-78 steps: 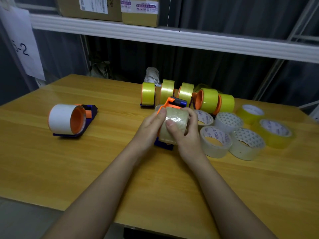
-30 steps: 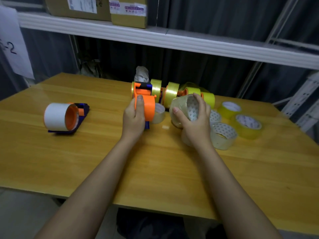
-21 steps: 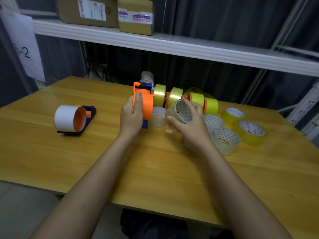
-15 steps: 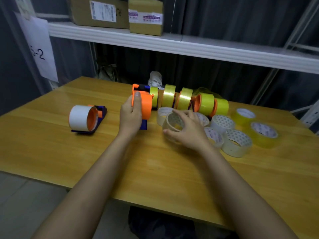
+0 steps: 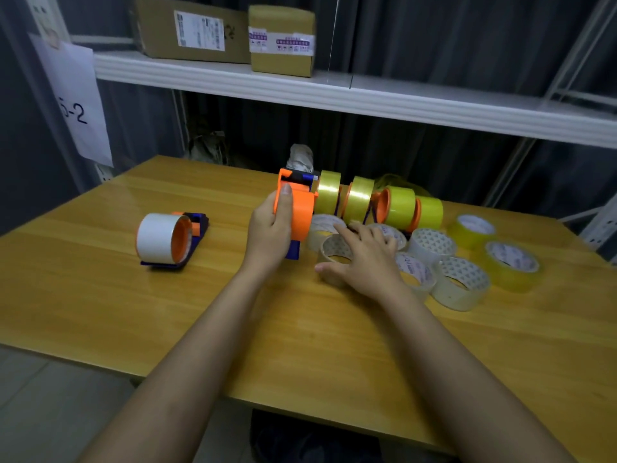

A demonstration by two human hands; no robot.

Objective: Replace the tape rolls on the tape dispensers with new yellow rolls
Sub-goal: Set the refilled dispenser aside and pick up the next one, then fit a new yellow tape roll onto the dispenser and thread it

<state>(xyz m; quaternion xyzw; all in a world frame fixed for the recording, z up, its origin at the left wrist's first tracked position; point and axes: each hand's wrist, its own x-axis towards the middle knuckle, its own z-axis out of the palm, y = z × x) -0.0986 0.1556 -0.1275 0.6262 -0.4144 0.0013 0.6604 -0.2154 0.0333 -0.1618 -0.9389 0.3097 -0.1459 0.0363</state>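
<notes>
Clear roll [image 5: 335, 252] now down on table [image 5: 100, 295] under loose right hand [image 5: 367, 262]; left hand [image 5: 270, 232] clamped on dispenser [image 5: 298, 212].

The room is dim, with soft light falling from above. The surface [image 5: 100, 295] shows a pale sheen at its far left, and shadows under the hands [image 5: 364, 262] are faint. The shelf [image 5: 367, 98] bows with wide-angle distortion, and the background stays dark and slightly soft.

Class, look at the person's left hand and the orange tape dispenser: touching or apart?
Touching. The head view shows the left hand wrapped around the orange tape dispenser, thumb pressed flat on its orange face, holding it upright.
</notes>
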